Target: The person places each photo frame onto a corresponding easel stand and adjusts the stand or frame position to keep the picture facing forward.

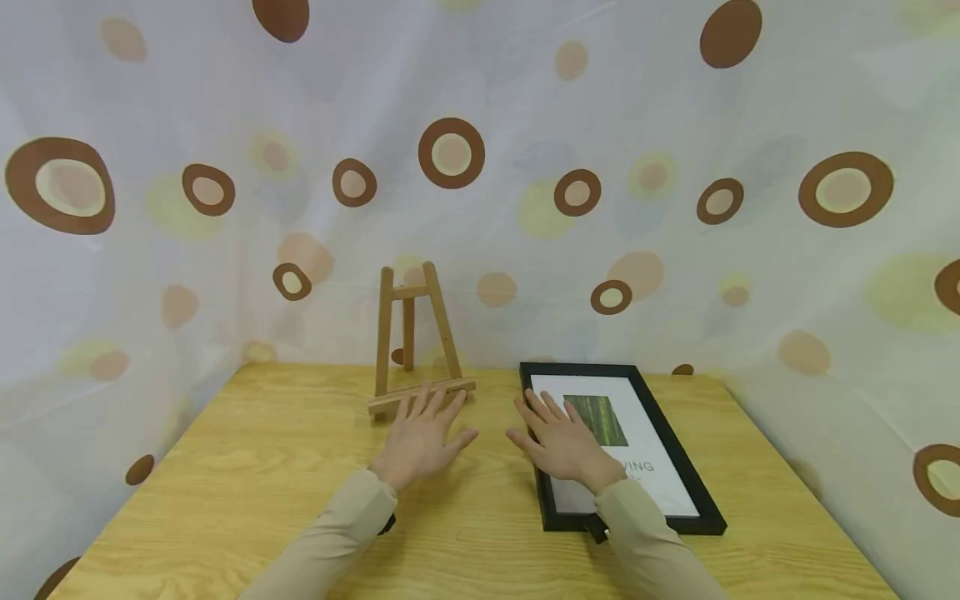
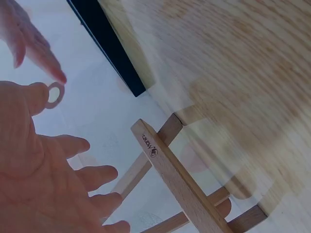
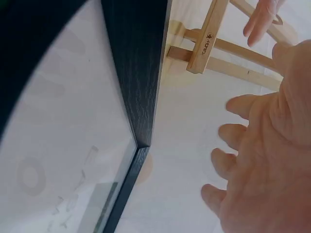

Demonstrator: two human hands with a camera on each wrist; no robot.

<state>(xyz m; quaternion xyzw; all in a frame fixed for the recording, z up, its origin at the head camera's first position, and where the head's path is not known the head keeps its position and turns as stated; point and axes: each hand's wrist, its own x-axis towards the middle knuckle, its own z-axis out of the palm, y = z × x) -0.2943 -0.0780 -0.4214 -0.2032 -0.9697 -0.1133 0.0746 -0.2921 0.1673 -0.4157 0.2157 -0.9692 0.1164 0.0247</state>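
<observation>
A small wooden easel (image 1: 384, 333) stands at the back of the table, its lower ledge (image 2: 167, 170) facing me. My left hand (image 1: 422, 437) hovers palm down in front of that ledge, fingers spread, holding nothing. To its right, a black picture frame (image 1: 675, 446) lies flat, with a white mat and a small green picture (image 1: 596, 419). Over the left side of this frame hangs my right hand (image 1: 562, 442), fingers extended and holding nothing. In the right wrist view, its palm (image 3: 272, 160) is apart from the frame's black border (image 3: 138, 63).
Both things are on a light wood-grain table (image 1: 247, 467). A pale curtain (image 1: 510, 100) with brown and beige ovals surrounds the table at the back and sides.
</observation>
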